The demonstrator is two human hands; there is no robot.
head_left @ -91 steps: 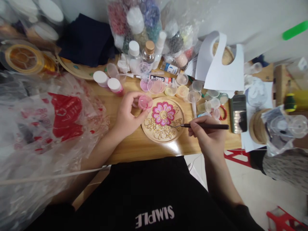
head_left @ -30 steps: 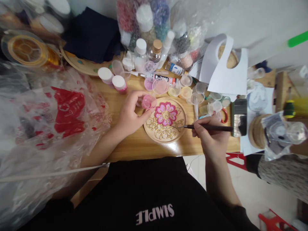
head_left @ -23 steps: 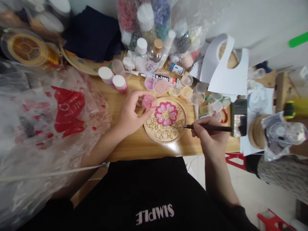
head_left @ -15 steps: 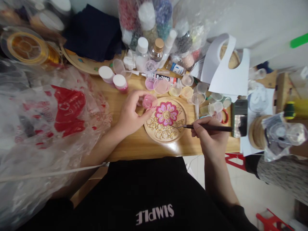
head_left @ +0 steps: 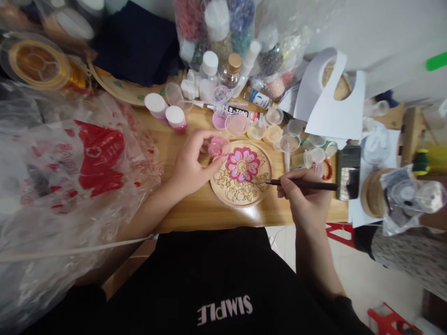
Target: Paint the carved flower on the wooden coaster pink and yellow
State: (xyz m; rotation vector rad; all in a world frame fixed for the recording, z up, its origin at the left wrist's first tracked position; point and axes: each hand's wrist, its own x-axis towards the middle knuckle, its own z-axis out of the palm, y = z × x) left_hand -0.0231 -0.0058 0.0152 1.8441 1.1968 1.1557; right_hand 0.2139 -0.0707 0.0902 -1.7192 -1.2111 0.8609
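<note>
A round wooden plate [head_left: 220,197] lies on the table in front of me, with a pink flower [head_left: 243,164] and gold wire scrollwork on it. My left hand [head_left: 196,160] pinches a small clear cup [head_left: 217,146] of pink material at the plate's upper left edge. In my right hand [head_left: 303,193] is a thin tool with a dark handle [head_left: 316,185] and a fine metal tip. That tip reaches over the plate at the lower edge of the flower; whether it touches the surface I cannot tell.
Several small cups [head_left: 257,129] of coloured material stand behind the plate, near a glue tube [head_left: 240,112] and bottles [head_left: 209,70]. White-lidded jars [head_left: 175,117] are to the left, beside a plastic bag [head_left: 99,153]. On the right lie red-handled scissors [head_left: 327,169] and a dark green box [head_left: 348,172].
The view has shifted slightly. Both hands keep their holds on the cup and the tool, and the tool tip stays near the flower's lower edge.
</note>
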